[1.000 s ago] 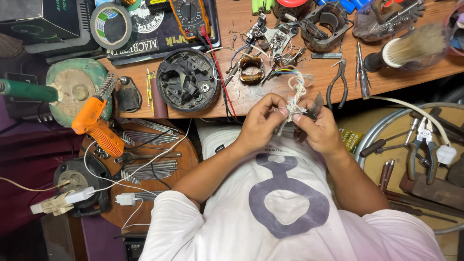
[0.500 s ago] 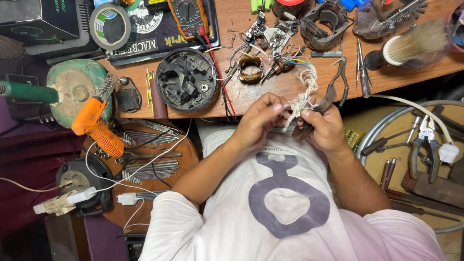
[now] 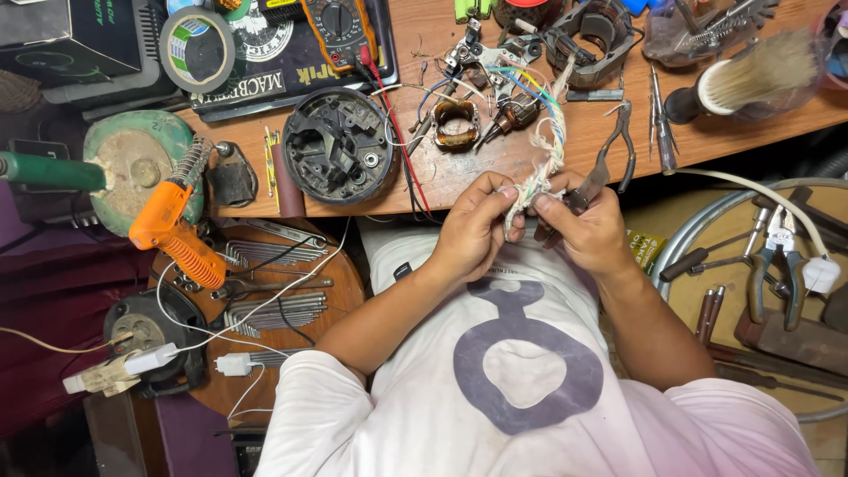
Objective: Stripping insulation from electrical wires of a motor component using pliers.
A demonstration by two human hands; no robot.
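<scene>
My left hand pinches the lower end of a wire bundle wrapped in frayed white sleeving, with blue, green and yellow wires showing at its top. The bundle runs up to small motor parts on the wooden bench. My right hand touches the same end of the bundle and grips dark pliers, whose handles stick up over the bench edge. Both hands are held close together above my lap, just in front of the bench.
On the bench lie a round black motor housing, a copper-wound coil, a multimeter, a tape roll and a brush. An orange soldering gun and wrenches sit at the left, with more pliers at the right.
The bundle is now drawn out straighter toward the motor parts, and my hands have shifted slightly while working its end. The pliers have stayed in my right hand.
</scene>
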